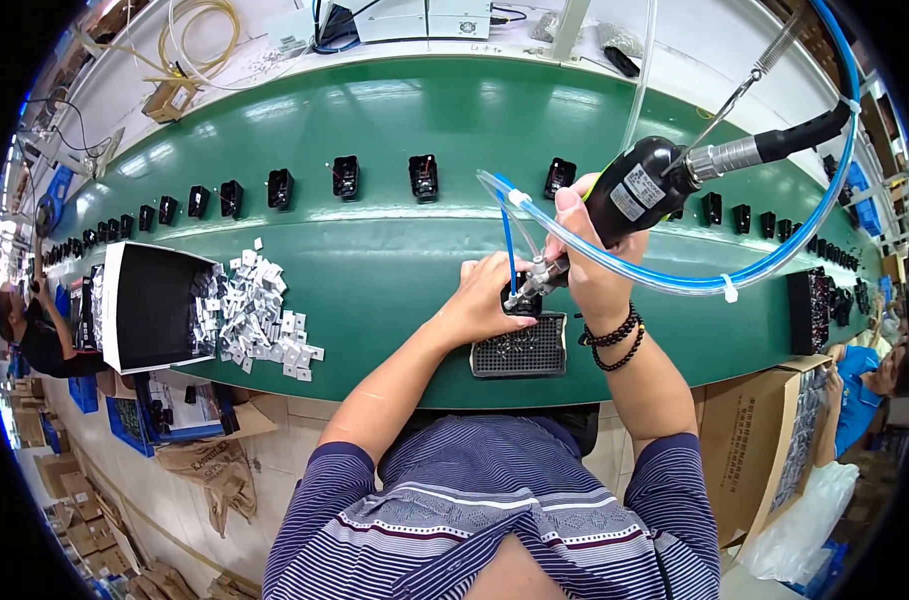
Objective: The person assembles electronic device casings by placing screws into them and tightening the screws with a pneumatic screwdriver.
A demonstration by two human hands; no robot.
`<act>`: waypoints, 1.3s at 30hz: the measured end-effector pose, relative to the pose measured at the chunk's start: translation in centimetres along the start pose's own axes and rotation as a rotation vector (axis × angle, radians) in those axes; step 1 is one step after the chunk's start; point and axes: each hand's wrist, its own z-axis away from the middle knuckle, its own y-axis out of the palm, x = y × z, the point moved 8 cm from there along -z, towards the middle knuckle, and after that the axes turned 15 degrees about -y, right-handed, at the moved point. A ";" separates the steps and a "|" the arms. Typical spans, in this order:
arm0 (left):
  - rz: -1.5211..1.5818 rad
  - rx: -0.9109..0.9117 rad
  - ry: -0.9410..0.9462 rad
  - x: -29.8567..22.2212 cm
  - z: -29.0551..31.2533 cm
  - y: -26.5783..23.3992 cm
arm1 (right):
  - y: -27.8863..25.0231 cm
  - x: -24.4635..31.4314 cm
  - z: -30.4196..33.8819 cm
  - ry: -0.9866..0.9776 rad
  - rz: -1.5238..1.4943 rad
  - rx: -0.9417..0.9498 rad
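My right hand point(600, 250) is wrapped round a black electric screwdriver point(643, 192), which hangs from a coiled spring and is tilted down to the left. A blue and clear air hose point(665, 278) loops from its metal nose. That nose meets a small black housing point(520, 298), mostly hidden by my fingers and the tool. My left hand point(483, 298) grips the housing from the left, thumb along its near side. Under and in front of it lies a dark perforated tray point(520, 352) with small screw-like bits on it.
Black housings point(424, 178) stand in a row along the green table point(395, 260). Small metal plates point(265, 315) lie heaped at left beside a tipped white box point(155, 308). A cardboard box point(750, 450) stands at right. Other people sit at both ends.
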 end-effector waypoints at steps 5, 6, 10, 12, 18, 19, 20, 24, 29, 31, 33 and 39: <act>-0.017 0.006 -0.023 0.4 0.0 0.3 | -0.3 -0.7 0.2 0.000 -0.034 0.004; -0.017 0.006 -0.025 0.5 -0.1 0.3 | -0.2 -0.8 0.3 0.001 -0.035 0.005; -0.019 0.000 -0.015 1.0 -0.1 0.6 | -0.3 -1.0 0.4 -0.007 -0.009 -0.011; -0.017 0.000 -0.019 0.8 -0.1 0.5 | -0.3 -1.1 0.6 -0.002 -0.002 -0.011; -0.031 0.013 -0.032 0.7 0.0 0.5 | -0.6 -1.8 1.1 0.033 0.030 0.004; -0.040 0.022 -0.036 0.7 0.0 0.6 | -0.6 -2.0 1.2 0.047 0.036 0.011; -0.049 0.031 -0.038 0.8 0.0 0.7 | -0.7 -2.1 1.3 0.060 0.042 0.019; -0.043 -0.010 -0.010 0.6 0.0 0.7 | -0.8 -0.6 -0.5 -0.073 0.072 0.044; -0.049 -0.001 -0.002 1.4 0.0 1.0 | -0.5 3.7 -2.5 -0.109 0.019 0.025; -0.050 0.007 -0.001 1.4 -0.1 1.0 | -0.6 4.0 -2.4 -0.107 0.000 0.014; -0.046 0.008 -0.001 1.2 -0.2 1.0 | -0.8 2.9 -1.5 -0.053 0.014 0.027; -0.055 0.012 -0.012 1.2 -0.3 1.2 | -2.0 0.2 0.6 0.021 0.031 0.010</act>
